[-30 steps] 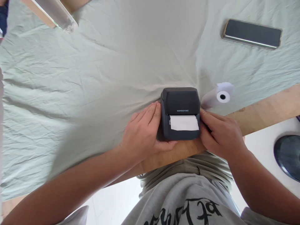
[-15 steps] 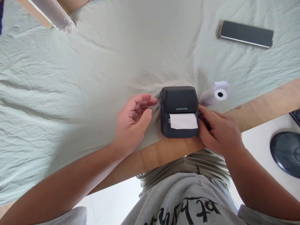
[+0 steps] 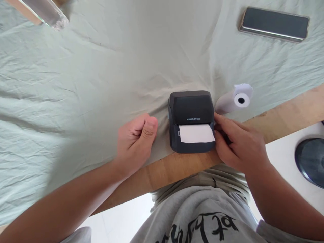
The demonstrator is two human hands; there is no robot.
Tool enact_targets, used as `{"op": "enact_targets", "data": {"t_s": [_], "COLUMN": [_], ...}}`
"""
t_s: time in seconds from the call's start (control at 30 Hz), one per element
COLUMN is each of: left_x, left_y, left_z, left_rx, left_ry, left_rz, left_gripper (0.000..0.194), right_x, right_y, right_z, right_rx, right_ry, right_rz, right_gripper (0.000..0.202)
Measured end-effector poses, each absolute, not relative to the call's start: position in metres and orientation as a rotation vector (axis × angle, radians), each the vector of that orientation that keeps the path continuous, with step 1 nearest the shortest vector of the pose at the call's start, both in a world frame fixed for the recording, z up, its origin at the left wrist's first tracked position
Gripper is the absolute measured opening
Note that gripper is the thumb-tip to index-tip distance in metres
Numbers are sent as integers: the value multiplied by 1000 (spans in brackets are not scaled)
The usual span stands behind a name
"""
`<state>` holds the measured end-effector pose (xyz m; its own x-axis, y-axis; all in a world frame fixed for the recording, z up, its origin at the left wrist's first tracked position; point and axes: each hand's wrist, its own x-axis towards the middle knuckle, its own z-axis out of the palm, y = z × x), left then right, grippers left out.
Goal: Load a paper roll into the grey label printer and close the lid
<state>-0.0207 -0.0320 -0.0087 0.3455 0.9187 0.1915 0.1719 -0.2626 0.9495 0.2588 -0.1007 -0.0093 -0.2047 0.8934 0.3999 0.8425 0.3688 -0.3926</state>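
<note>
A dark label printer (image 3: 192,106) marked NIIMBOT rests on the cloth near the table's front edge. From its slot a strip of white paper (image 3: 196,134) sticks out, torn along its edge. My right hand (image 3: 238,145) grips the printer's right side, thumb and forefinger against it; the contact of the fingertips is partly hidden. To the left of the printer, apart from it, my left hand (image 3: 135,143) is closed in a fist with nothing seen in it. Just beyond my right hand lies a white paper roll (image 3: 229,102) with a dark core, its loose end lifted.
A dark flat case with a shiny rim (image 3: 274,23) lies at the back right. At the top left is a clear plastic object (image 3: 52,15). A wooden edge (image 3: 162,173) runs along the front of the cloth (image 3: 101,77). A round black object (image 3: 311,162) is at the lower right.
My left hand has gone from open, fingers spread towards the printer, to a fist a little farther left. My right hand stays at the printer's side. The view has shifted slightly.
</note>
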Motion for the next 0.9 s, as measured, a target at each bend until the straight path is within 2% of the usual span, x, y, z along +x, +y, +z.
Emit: {"op": "enact_targets", "data": {"t_s": [0.27,0.43,0.63,0.9], "left_x": [-16,-15,-18,-17], "left_y": [-32,-33,-35,-34], "left_z": [11,6,4,3], "left_rx": [2040,2125,2180,2187], "left_ry": [717,682,668,682], "left_rz": [706,680,656,648], "left_gripper": [45,43,42,41], "right_x": [260,259,264,274], "right_y": [-100,-99,-92,-59], "right_z": [-6,-10,16,57], "right_rx": [-1421,-1363,-1363,-1451], "right_ry": [-2004,-1973,-2097,-2237], "right_rz": [186,230,263,232], "right_gripper": [26,32,56,56]}}
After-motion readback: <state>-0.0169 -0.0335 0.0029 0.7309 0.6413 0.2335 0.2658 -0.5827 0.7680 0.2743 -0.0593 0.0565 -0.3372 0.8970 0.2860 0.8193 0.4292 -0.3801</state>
